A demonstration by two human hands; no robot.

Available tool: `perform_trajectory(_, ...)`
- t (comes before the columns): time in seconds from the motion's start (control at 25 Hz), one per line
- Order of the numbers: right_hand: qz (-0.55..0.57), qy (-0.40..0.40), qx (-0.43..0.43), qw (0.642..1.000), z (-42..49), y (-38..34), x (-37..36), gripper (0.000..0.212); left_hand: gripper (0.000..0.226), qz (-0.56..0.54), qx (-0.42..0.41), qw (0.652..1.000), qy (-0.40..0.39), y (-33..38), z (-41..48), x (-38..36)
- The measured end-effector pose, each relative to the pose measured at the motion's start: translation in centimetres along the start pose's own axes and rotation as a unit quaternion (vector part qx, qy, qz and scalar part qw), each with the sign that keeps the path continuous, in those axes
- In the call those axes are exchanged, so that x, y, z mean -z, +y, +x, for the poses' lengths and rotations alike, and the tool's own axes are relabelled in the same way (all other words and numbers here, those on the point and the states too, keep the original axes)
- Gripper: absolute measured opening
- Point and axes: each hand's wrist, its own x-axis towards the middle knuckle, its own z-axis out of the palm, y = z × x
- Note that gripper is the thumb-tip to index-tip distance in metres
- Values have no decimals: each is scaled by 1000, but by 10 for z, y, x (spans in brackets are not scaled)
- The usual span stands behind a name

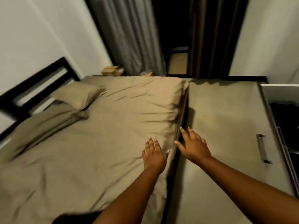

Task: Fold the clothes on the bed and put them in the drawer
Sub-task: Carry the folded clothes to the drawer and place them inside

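Observation:
The bed (90, 156) is covered by a wrinkled tan sheet; I see no loose clothes on it. My left hand (153, 153) hovers flat over the bed's right edge, fingers spread, holding nothing. My right hand (195, 147) is beside it with fingers apart and empty, at the left edge of a beige furniture panel (224, 120) with a metal handle (263, 148). Whether that panel is a door or a drawer front I cannot tell. Past the panel at the far right an open compartment (286, 113) shows something dark inside.
A tan pillow (77, 94) and folded tan bedding (43, 122) lie by the black headboard (35, 88) at the left. Grey curtains (129, 38) and a dark doorway stand behind the bed. Small cardboard boxes (111, 70) sit on the floor past the bed.

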Motion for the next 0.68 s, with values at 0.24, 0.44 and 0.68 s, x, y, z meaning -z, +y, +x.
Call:
perform_trajectory(0.24, -9, -191, 225, 955, -66, -197, -131, 69, 85, -85, 269, 959, -33, -223, -128, -28)
perform_trajectory(0.44, 16, -354, 241, 904, -141, -283, -226, 69, 88, -199, 435, 878, -37, -345, -221, -80)
perform_trajectory(0.68, 83, -446, 37, 890, -161, -309, -316, 78, 101, -309, 497, 811, 3, -457, -232, -124)
